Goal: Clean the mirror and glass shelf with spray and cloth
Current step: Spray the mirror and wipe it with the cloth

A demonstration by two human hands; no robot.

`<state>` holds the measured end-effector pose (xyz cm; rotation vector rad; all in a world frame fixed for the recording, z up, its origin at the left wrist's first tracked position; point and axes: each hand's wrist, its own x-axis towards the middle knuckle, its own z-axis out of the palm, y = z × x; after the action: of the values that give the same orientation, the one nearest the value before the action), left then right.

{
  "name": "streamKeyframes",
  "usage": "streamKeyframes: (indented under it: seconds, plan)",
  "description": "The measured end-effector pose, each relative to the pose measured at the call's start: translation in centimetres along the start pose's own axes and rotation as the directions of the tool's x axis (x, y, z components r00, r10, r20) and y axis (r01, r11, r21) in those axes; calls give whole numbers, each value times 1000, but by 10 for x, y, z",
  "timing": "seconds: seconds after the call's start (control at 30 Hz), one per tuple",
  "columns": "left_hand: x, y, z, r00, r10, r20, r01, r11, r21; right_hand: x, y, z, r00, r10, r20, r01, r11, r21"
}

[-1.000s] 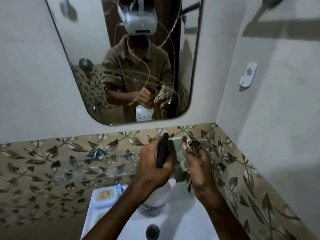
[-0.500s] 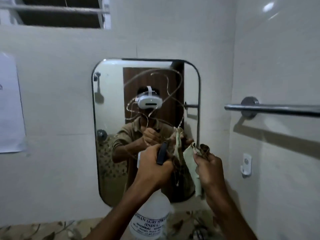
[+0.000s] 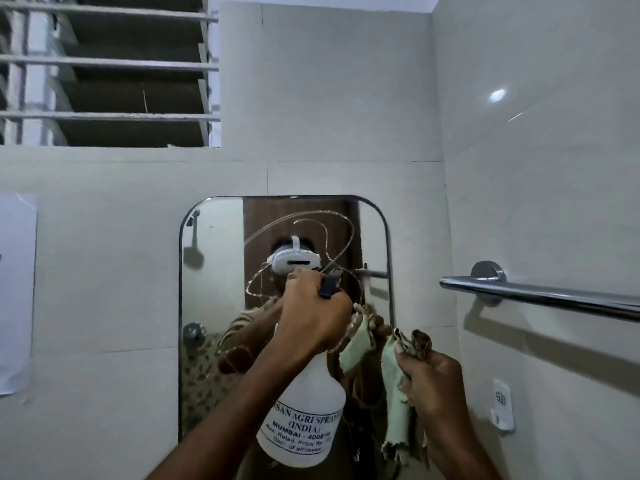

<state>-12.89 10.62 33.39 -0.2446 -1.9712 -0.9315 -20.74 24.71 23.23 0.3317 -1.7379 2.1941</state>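
1 mirror, 1 spray btl, 1 cloth, 2 hands.

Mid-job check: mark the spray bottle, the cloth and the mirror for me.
spray bottle (image 3: 304, 407), head view, on the white body just above the printed label.
cloth (image 3: 394, 393), head view, on the pale green strip hanging below the right hand.
mirror (image 3: 211, 306), head view, on bare glass near its left edge.

Glossy metal rail, frayed cloth, white plastic bottle.

Spray bottle before mirror, cloth right.
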Motion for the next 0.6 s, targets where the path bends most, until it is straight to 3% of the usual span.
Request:
streamKeyframes:
  seconds: [0.13,0.27,0.5,0.6]
  plan:
    - [4,11,8,1000,3,19,-2,998,-66,4,3,5,1000,7,-1,-7,1000,23]
    - [13,8,4,996,-8,-84,4,999,-40,6,5,7,1000,7,25,-8,1000,24]
    - [19,-20,-52,977,-109,-181,100,993,-58,3,1,20,999,-2,48,-1,999,45]
    - [14,-24,-76,965,-113,-236,119,993,10,2,-1,37,999,-15,51,11,997,82]
